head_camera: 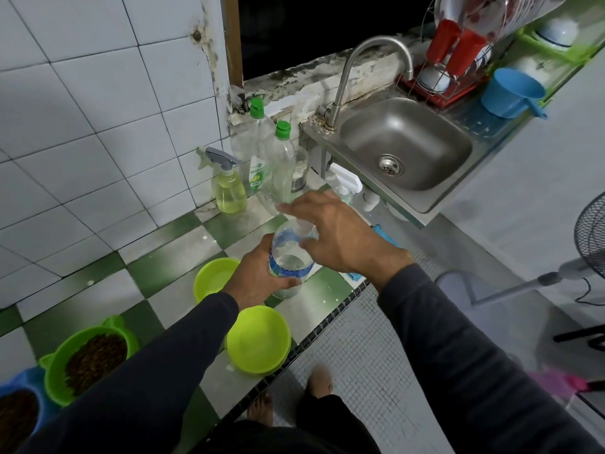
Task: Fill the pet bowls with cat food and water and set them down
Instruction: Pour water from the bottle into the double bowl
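My left hand [258,276] grips a clear water bottle [291,257] with a blue label, upright above the checkered counter [170,253]. My right hand [340,237] covers the bottle's top, fingers curled around its neck; the cap is hidden. Below the bottle sit two lime-green bowls: the far bowl [212,278] holds water, the near bowl [258,344] at the counter's edge looks dry. At the left, a green eared bowl [91,358] and a blue bowl [19,414] hold brown cat food.
Against the tiled wall stand a yellow spray bottle [229,188], two green-capped bottles [281,158] and a glass [299,172]. A steel sink [406,145] with a faucet lies to the right, a dish rack [448,60] and blue scoop [510,93] beyond. A fan [589,237] stands on the floor.
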Tool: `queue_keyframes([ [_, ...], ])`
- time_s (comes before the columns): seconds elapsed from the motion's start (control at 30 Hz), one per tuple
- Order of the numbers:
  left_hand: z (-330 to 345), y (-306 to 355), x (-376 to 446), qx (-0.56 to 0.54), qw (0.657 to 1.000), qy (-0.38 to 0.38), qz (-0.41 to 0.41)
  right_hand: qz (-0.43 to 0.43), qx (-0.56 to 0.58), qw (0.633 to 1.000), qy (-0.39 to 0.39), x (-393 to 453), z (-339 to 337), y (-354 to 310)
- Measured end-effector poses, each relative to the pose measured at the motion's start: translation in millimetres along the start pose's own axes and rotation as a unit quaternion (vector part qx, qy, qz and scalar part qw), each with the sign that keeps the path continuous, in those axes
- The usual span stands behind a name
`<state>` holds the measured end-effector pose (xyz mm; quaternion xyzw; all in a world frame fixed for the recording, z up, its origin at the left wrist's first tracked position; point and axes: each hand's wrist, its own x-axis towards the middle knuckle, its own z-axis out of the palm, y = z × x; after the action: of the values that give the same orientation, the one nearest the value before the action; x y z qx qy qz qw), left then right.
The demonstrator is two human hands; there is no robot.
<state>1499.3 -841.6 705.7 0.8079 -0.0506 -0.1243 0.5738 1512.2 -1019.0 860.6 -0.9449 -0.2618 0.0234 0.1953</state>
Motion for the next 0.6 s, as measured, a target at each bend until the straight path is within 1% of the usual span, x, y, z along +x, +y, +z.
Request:
queue_keyframes([
  [0.07,-0.8,0.9,0.1,0.001,1.000,-0.002,-0.002,0.068,0.008,0.997,0.025,0.0,2.2,-2.4],
  [0.1,-0.9,1.4,0.0,0.006,1.000,-0.004,0.000,0.094,-0.009,0.995,0.037,1.2,3.8,-2.5],
  [0.13,-0.8,1.4,-0.1,0.011,1.000,-0.006,0.001,0.108,-0.035,0.993,0.034,2.4,3.6,-3.4],
  [0.2,-0.5,1.2,-0.4,0.010,1.000,-0.003,0.000,0.104,-0.032,0.994,0.009,4.6,2.1,-4.3],
  [0.3,-0.4,0.4,-0.7,0.004,1.000,-0.002,-0.004,0.060,0.023,0.997,-0.049,0.9,-2.7,-1.3],
  [0.33,-0.6,0.6,-0.6,0.005,1.000,-0.003,-0.003,0.059,0.035,0.996,-0.059,-1.1,-6.2,-3.3],
  [0.4,-0.9,0.7,-0.2,0.006,1.000,-0.006,-0.002,0.068,0.037,0.996,-0.032,-2.0,-5.7,-4.3],
  [0.5,-1.3,0.3,0.3,0.015,1.000,-0.011,-0.001,0.123,-0.017,0.992,0.016,2.3,2.6,-3.3],
  [0.57,-1.3,1.0,0.3,0.017,1.000,-0.012,-0.001,0.119,-0.020,0.992,0.022,4.7,6.6,-2.6],
  [0.6,-1.2,1.1,0.1,0.016,1.000,-0.011,-0.002,0.107,-0.001,0.994,0.017,4.1,6.7,-3.8],
])
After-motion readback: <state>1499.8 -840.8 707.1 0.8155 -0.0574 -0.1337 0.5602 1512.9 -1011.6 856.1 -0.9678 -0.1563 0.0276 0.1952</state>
